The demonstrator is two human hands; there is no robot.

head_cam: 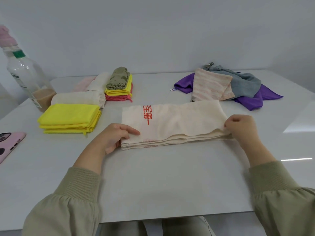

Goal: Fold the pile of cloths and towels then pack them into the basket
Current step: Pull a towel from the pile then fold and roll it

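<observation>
Fingers first: the left hand [114,138] pinches the left end of the cream towel [173,123], thumb laid on top and the rest curled in at the edge. The right hand [242,127] is bunched up and gripping the right end, knuckles toward the camera. So both hands are closed on the same cloth, one per end.

That towel is already a long narrow strip lying flat on the table [170,176], right in front of the person. Its long axis runs straight left to right and there's red lettering near the left end. Since each hand sits at its own end, neither is really nearer. My guess is the next fold is end to end, one hand carrying its end across to the other. Nothing lies on the strip along that path.

Further out on the left is a yellow stack [69,118], folded and close to the towel's left end but apart from it. Behind that are a white folded towel [78,97] and a mixed stack [119,87] with an olive cloth on top. A phone [8,143] and a bottle [27,77] sit at the left edge.

Far right is the unfolded pile [226,87], purple, striped and grey. It comes very near the towel's far edge, so a sloppy lift could snag it. No basket is in view.
</observation>
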